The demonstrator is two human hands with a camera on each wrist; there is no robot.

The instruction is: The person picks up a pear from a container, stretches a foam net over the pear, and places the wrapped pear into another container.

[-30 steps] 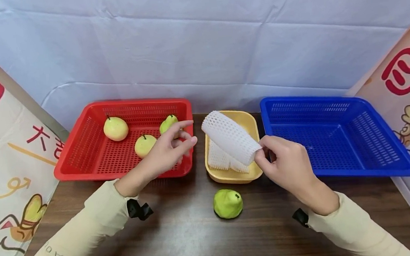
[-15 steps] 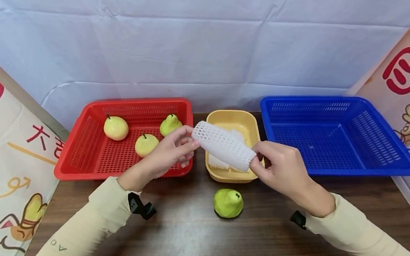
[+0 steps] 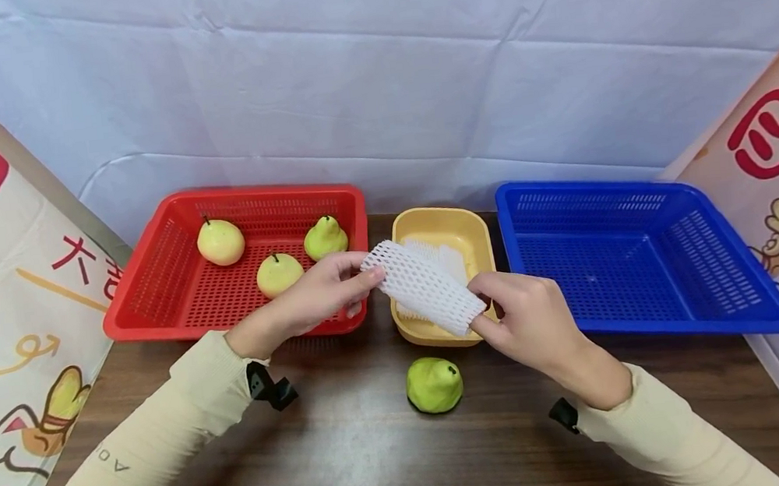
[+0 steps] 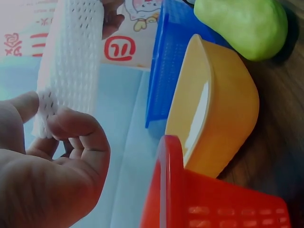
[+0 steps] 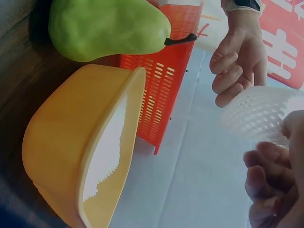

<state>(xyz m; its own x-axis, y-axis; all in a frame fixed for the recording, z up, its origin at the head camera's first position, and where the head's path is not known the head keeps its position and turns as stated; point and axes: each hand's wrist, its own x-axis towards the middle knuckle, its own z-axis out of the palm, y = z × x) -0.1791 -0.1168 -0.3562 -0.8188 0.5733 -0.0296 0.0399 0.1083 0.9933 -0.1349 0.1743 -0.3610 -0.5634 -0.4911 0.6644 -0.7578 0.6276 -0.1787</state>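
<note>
A white foam fruit net (image 3: pixel 427 285) is stretched between my two hands over the yellow bin (image 3: pixel 477 238). My left hand (image 3: pixel 317 295) pinches its left end between thumb and fingers, as the left wrist view also shows. At the other end my right hand (image 3: pixel 527 323) pinches the rim of the net (image 5: pixel 261 111). More foam nets (image 5: pixel 107 152) lie in the yellow bin, partly covered by the held one in the head view. A green pear (image 3: pixel 434 385) sits on the table just in front of the bin.
To the left stands a red basket (image 3: pixel 135 310) with two round pale-yellow pears (image 3: pixel 220 242) and a green pear (image 3: pixel 325 238). A blue basket (image 3: pixel 644 250) stands on the right. A white cloth (image 3: pixel 374 80) hangs behind, with printed panels at both sides.
My left hand has moved right and taken hold of the net's free end. The right hand has shifted slightly left, and the net is lower and more taut.
</note>
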